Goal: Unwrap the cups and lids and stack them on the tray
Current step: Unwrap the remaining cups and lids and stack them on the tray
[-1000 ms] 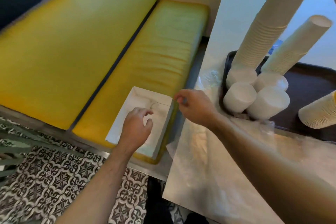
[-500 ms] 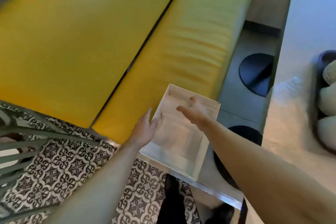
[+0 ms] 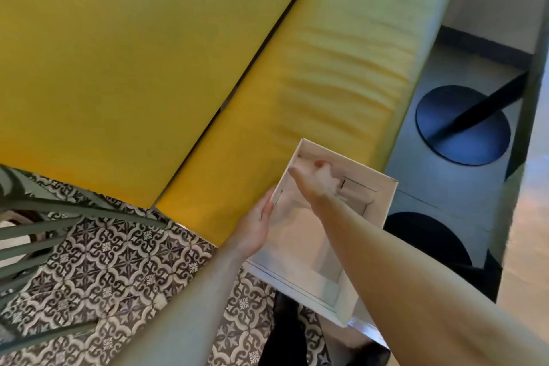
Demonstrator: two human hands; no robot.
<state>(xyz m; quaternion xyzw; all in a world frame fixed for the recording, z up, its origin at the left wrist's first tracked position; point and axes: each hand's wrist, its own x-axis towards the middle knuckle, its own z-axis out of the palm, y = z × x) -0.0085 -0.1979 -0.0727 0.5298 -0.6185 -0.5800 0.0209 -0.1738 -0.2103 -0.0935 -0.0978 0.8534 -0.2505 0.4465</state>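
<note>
A white cardboard box is seen open-topped on the yellow bench seat, its near end jutting past the seat edge over the patterned floor. The box is steadied at its nine o'clock wall by the left hand, fingers laid straight and flat against the outside — apparently so the box is kept from sliding while it is searched. The right hand is plunged inside toward the twelve o'clock end, fingers loosely curled over something pale; whether anything is actually gripped cannot be told through the blur. Crumpled clear wrap seems to be lying in the box, though that is uncertain. Cups, lids and tray are not in view; only a sliver of tabletop is visible at three o'clock.
</note>
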